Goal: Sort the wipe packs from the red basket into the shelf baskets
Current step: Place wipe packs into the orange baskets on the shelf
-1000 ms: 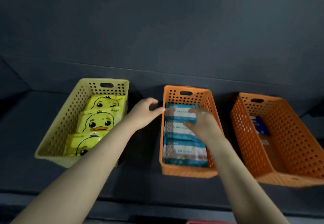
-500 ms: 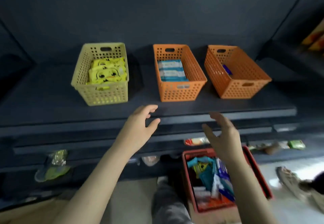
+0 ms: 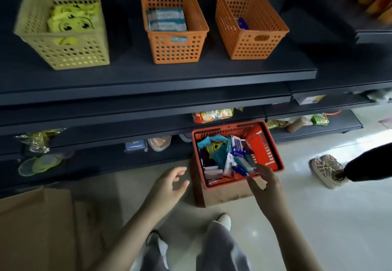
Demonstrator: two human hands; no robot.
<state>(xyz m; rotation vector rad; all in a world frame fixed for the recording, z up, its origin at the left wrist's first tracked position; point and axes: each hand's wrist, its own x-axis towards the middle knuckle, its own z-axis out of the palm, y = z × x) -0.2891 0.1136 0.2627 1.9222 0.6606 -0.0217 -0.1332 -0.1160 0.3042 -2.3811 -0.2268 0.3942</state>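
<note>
The red basket [image 3: 263, 143] sits on a cardboard box on the floor, holding several mixed wipe packs [image 3: 231, 158] in teal, blue, white and yellow. On the shelf above stand a yellow basket [image 3: 63, 52] with yellow duck packs [image 3: 73, 19], a middle orange basket [image 3: 176, 47] with pale blue packs [image 3: 166, 20], and a right orange basket [image 3: 252, 45] with one dark blue pack [image 3: 242, 24]. My right hand [image 3: 265, 183] hovers over the red basket's near rim, fingers spread, holding nothing. My left hand [image 3: 169, 185] hangs open left of the basket, empty.
A flattened cardboard sheet [image 3: 42, 226] lies on the floor at the left. Lower shelves [image 3: 148, 122] hold snack packs and small items. Another person's shoe [image 3: 326, 170] and dark trouser leg stand at the right. My own legs and shoes are below.
Both hands have left the middle orange basket and dropped from shelf height to the floor. My view has tilted down; the right hand now hovers at the red basket.
</note>
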